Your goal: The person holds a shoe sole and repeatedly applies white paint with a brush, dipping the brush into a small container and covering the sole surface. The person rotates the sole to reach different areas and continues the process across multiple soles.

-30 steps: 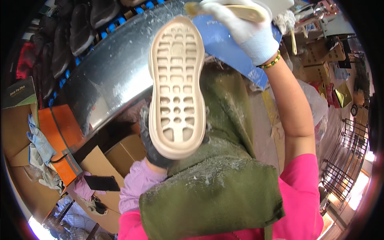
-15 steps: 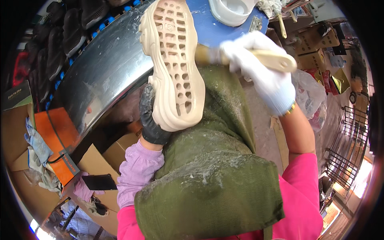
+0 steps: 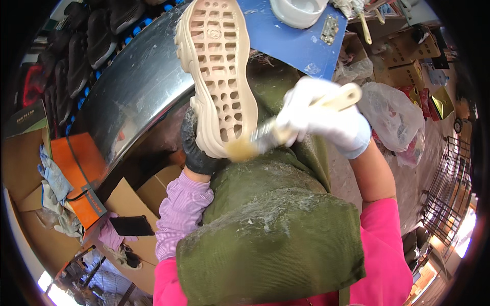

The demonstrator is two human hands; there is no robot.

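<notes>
A beige shoe sole (image 3: 214,66) with a grid of hollows faces up over my green apron. My left hand (image 3: 194,145), in a dirty black glove, grips its near end from the left and below; most of the fingers are hidden behind the sole. In a white glove, my right hand (image 3: 319,115) is closed round the pale handle of a paintbrush (image 3: 248,146). The brush's bristles lie at the lower right rim of the sole's near end, slightly blurred by motion.
A blue board (image 3: 291,43) at the back carries a white tub (image 3: 300,11). The curved metal table (image 3: 132,76) is on the left, with black shoes (image 3: 99,38) beyond. Cardboard boxes (image 3: 130,204) stand lower left; plastic bags (image 3: 393,115) lie right.
My right hand has brought the brush down and leftward, from beside the sole's middle to its near end. The sole has barely moved in my left hand.
</notes>
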